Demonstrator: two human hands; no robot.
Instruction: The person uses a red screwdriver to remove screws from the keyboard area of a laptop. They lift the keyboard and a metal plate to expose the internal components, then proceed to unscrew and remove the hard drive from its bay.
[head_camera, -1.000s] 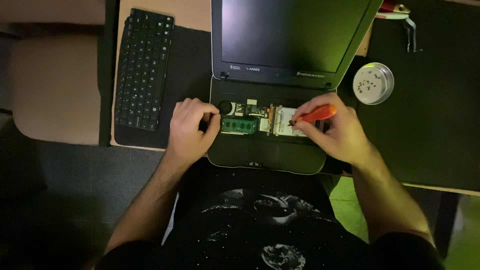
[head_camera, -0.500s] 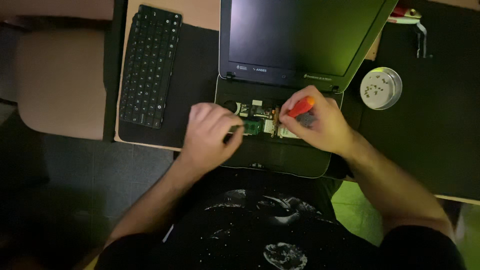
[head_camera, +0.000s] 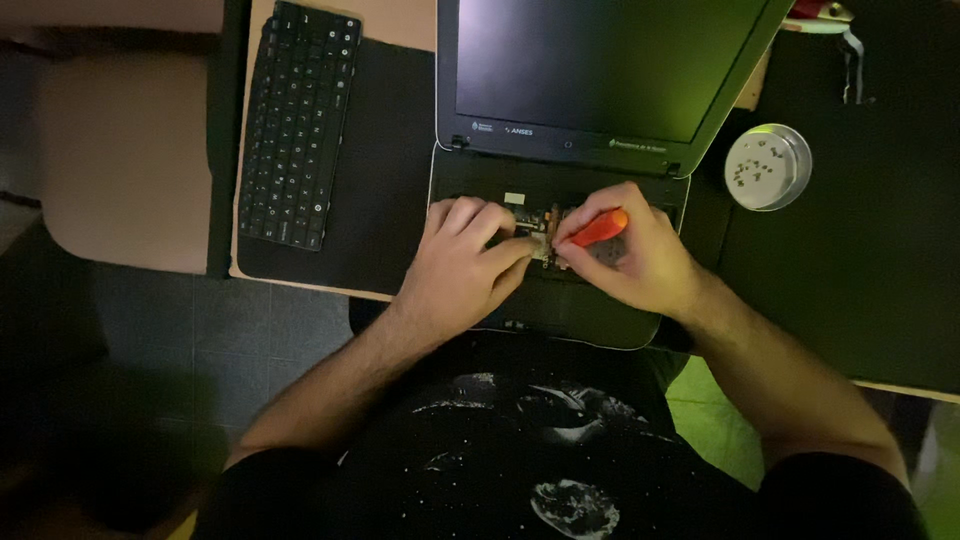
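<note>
An open black laptop (head_camera: 600, 70) with its keyboard taken off lies in front of me, and its inner boards (head_camera: 540, 225) show in the base. My right hand (head_camera: 630, 260) grips an orange-handled screwdriver (head_camera: 598, 228), with the tip down among the boards. My left hand (head_camera: 465, 265) rests on the laptop base just left of the tip, fingers pressing on a part there. What lies under the fingers is hidden.
The removed black keyboard (head_camera: 295, 125) lies on a dark mat (head_camera: 385, 200) to the left. A round white dish (head_camera: 767, 167) holding small screws sits right of the laptop. A tool with a red part (head_camera: 825, 15) lies at the far right back. The table edge runs near my body.
My left hand has moved right across the base to meet the screwdriver tip. My right hand has turned the screwdriver slightly. The view has shifted a little.
</note>
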